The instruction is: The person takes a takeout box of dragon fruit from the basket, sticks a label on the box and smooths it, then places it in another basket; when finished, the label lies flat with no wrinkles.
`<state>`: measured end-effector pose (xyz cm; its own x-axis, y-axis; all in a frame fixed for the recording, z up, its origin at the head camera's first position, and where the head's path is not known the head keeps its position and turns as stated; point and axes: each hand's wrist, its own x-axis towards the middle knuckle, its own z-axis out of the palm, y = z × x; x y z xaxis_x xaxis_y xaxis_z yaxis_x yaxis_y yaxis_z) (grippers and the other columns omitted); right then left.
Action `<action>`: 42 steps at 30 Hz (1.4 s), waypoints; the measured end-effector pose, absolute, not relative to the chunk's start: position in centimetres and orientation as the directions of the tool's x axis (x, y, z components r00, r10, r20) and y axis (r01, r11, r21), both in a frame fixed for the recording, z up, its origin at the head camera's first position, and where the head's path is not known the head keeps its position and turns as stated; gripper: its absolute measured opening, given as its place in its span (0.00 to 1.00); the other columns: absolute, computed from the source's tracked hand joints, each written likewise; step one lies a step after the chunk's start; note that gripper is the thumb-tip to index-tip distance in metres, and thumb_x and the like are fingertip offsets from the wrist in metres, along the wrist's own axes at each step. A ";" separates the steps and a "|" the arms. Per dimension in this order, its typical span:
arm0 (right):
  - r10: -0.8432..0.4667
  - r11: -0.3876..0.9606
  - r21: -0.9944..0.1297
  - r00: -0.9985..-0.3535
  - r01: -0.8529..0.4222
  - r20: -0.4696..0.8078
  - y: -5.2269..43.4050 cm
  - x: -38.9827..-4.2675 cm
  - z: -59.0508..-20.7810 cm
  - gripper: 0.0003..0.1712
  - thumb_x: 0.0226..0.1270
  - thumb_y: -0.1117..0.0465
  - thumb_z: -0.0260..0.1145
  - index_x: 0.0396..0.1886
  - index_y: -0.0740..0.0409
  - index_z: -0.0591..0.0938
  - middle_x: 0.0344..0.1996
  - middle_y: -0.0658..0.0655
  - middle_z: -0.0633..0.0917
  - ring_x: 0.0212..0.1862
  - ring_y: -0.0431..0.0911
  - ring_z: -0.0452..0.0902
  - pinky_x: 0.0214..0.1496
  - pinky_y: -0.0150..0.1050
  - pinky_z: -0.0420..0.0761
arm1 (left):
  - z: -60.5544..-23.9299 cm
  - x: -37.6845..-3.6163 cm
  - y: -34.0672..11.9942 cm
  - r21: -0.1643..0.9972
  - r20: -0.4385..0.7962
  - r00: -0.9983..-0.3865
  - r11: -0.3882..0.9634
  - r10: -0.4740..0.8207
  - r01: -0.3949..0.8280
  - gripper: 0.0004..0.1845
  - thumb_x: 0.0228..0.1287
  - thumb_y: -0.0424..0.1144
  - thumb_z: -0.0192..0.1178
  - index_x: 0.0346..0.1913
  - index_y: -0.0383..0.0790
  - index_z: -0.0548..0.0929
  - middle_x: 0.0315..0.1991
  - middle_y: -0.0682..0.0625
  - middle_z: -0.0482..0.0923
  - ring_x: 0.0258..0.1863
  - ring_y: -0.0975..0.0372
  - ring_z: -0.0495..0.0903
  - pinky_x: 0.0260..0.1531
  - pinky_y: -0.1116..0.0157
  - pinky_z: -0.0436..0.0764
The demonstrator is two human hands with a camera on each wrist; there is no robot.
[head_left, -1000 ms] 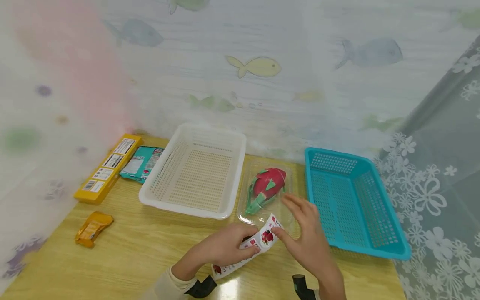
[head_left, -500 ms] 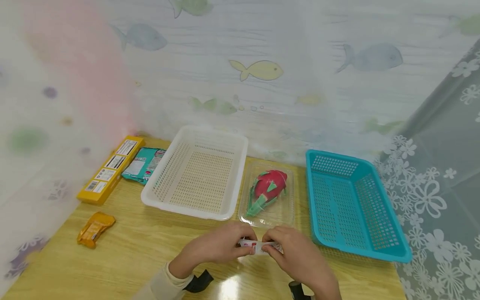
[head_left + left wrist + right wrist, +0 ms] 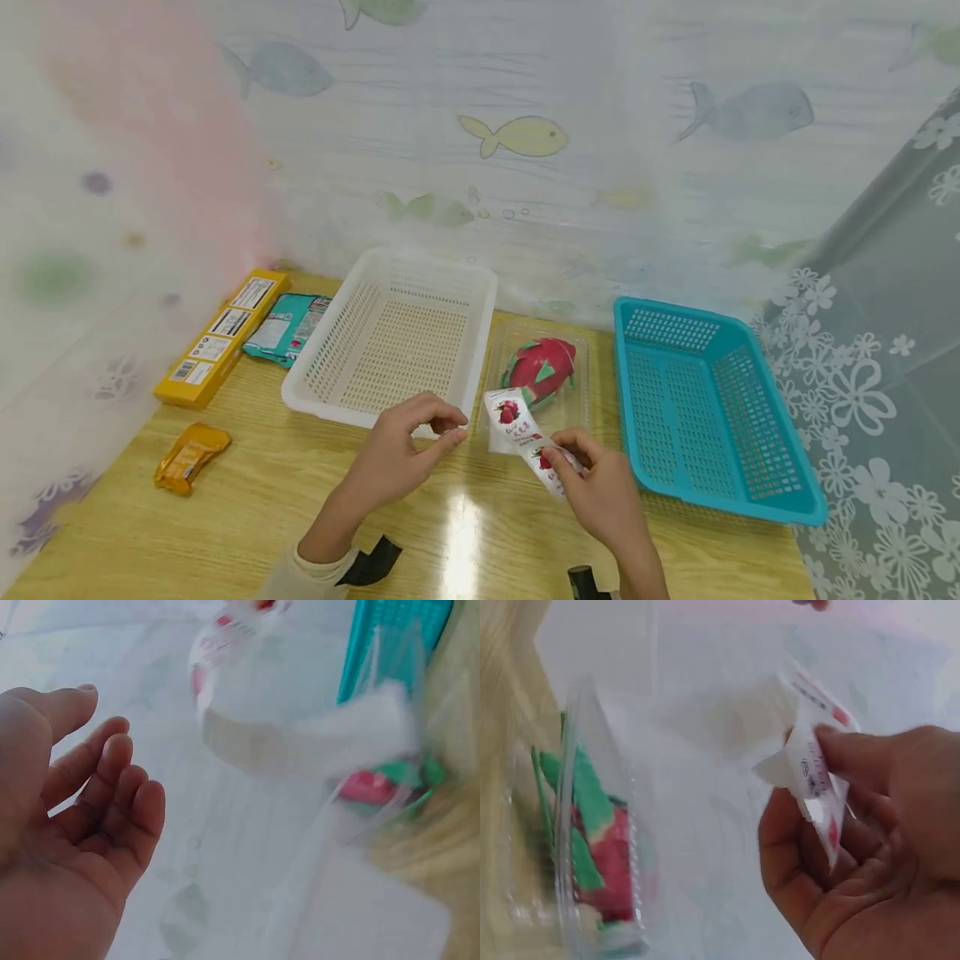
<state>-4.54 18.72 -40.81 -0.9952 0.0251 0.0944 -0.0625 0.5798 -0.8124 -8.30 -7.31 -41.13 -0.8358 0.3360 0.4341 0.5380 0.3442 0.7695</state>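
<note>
In the head view my right hand pinches a strip of white stickers printed with red dragon fruits. The strip curls up and to the left, in front of a clear plastic box that holds a red and green dragon fruit. The right wrist view shows the sticker strip between thumb and fingers, its backing bent. My left hand hovers left of the strip, near the white basket's front rim. Its fingers are loosely bent, with nothing visible between them and the thumb in the left wrist view.
A white basket stands left of the box and a blue basket right of it. At the left lie a yellow box, a teal packet and an orange packet. A fish-patterned curtain hangs behind.
Both hands first held the strip, brought close together in front of the clear box. Now my left hand has come off it and moved left; the strip is raised in my right hand.
</note>
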 end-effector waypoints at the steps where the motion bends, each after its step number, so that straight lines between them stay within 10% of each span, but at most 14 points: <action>1: 0.060 0.533 -0.845 -0.994 -0.041 0.087 18.6 -4.6 -40.9 0.02 0.69 0.61 0.71 0.37 0.55 0.87 0.32 0.53 0.90 0.29 0.35 0.81 0.27 0.29 0.78 | -41.5 -8.1 -7.1 0.809 0.397 -0.853 0.310 0.340 0.500 0.04 0.69 0.38 0.67 0.44 0.47 0.87 0.36 0.59 0.83 0.35 0.69 0.78 0.37 0.67 0.81; 10: 0.236 0.054 -0.998 -0.971 -0.018 0.031 17.0 -5.0 -41.3 0.08 0.72 0.70 0.65 0.40 0.75 0.79 0.29 0.48 0.88 0.31 0.37 0.84 0.33 0.30 0.84 | -42.8 -7.0 -3.2 0.948 0.203 -0.892 0.148 0.404 0.283 0.11 0.73 0.41 0.64 0.53 0.44 0.85 0.42 0.53 0.84 0.42 0.67 0.81 0.46 0.68 0.84; 19: 0.241 -0.190 -0.982 -0.968 0.020 -0.066 14.9 -5.2 -42.0 0.05 0.74 0.68 0.64 0.35 0.57 0.80 0.34 0.47 0.83 0.39 0.38 0.79 0.45 0.30 0.80 | -42.4 -7.3 -0.7 0.974 0.181 -0.924 0.069 0.336 0.215 0.09 0.73 0.39 0.63 0.47 0.37 0.85 0.39 0.45 0.85 0.37 0.66 0.81 0.39 0.70 0.84; 31: 0.278 0.278 -0.896 -0.864 -0.347 0.421 15.2 -4.5 -41.8 0.17 0.66 0.75 0.68 0.53 0.65 0.81 0.47 0.51 0.83 0.42 0.36 0.81 0.46 0.24 0.82 | -42.4 -7.9 -0.8 0.983 0.164 -0.955 0.038 0.246 0.178 0.06 0.73 0.33 0.61 0.44 0.33 0.86 0.38 0.41 0.84 0.35 0.66 0.81 0.35 0.73 0.82; 42: 0.209 0.414 -0.833 -0.853 -0.367 0.479 15.2 -4.5 -41.8 0.14 0.61 0.71 0.74 0.46 0.56 0.90 0.42 0.56 0.88 0.37 0.35 0.81 0.40 0.24 0.83 | -42.8 -7.6 -0.8 0.957 0.265 -0.910 0.030 0.319 0.289 0.11 0.75 0.35 0.59 0.54 0.36 0.85 0.46 0.44 0.85 0.45 0.65 0.84 0.46 0.68 0.85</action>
